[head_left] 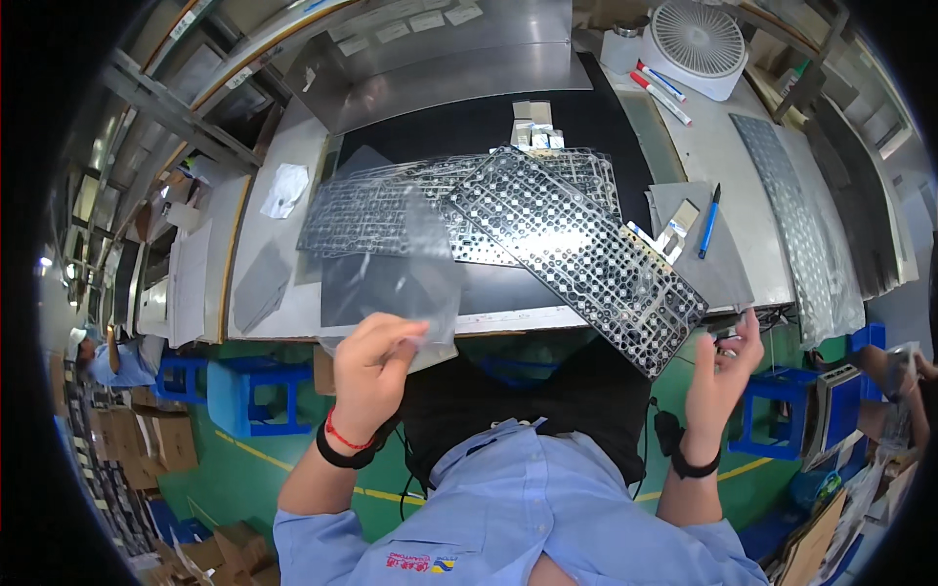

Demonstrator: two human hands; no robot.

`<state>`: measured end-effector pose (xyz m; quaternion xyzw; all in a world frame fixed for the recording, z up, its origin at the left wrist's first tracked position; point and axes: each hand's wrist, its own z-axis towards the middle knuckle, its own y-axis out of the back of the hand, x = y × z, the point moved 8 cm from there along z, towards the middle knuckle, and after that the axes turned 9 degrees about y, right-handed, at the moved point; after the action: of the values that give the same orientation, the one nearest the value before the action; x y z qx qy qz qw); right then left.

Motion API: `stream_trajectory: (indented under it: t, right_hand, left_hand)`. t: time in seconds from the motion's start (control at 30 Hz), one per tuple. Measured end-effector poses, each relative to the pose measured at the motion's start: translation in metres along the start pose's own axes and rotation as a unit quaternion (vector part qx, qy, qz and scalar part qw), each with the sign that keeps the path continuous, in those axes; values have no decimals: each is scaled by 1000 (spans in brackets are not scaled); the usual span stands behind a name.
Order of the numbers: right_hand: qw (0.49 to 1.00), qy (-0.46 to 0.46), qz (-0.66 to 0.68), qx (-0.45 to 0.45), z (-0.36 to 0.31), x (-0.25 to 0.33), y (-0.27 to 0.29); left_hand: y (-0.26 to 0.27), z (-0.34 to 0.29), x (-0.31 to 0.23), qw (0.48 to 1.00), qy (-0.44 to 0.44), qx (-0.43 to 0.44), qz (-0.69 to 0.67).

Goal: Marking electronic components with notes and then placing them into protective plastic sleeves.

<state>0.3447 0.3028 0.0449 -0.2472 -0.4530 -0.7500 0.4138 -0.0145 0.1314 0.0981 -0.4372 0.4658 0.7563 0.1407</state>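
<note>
My left hand (pixel 366 376), low in front of the table edge, pinches a clear plastic film (pixel 435 293) between thumb and fingers. The film hangs up and over the dark mat. To the right, my right hand (pixel 719 386) is raised with its fingers apart, holding nothing. Just left of it is the lower corner of a dark keyboard circuit board (pixel 586 254) dotted with pale spots. That board lies slanted, its near end jutting past the table edge. Beneath and behind it, more keyboard boards (pixel 362 210) lie spread out, partly hidden by the film.
A small open carton (pixel 532 122) stands behind the boards. On the right are a blue pen (pixel 710 223), markers (pixel 662 98), a white fan (pixel 698 44) and a bubble-wrap sheet (pixel 782 215). A metal panel (pixel 459 83) rises at the back. Blue stools (pixel 256 396) stand on the floor.
</note>
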Motion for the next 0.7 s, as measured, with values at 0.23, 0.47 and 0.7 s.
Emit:
stream_trajectory:
  t: [0.23, 0.47, 0.7]
  right_hand:
    - [719, -133, 514, 448, -83, 98, -97]
    - [761, -63, 504, 405, -94, 138, -135]
    - [768, -83, 543, 330, -94, 122, -146]
  left_hand:
    - [-19, -7, -28, 990, -27, 61, -122]
    - [-54, -31, -53, 986, -123, 114, -8]
    - [-53, -37, -28, 990, -61, 128, -7]
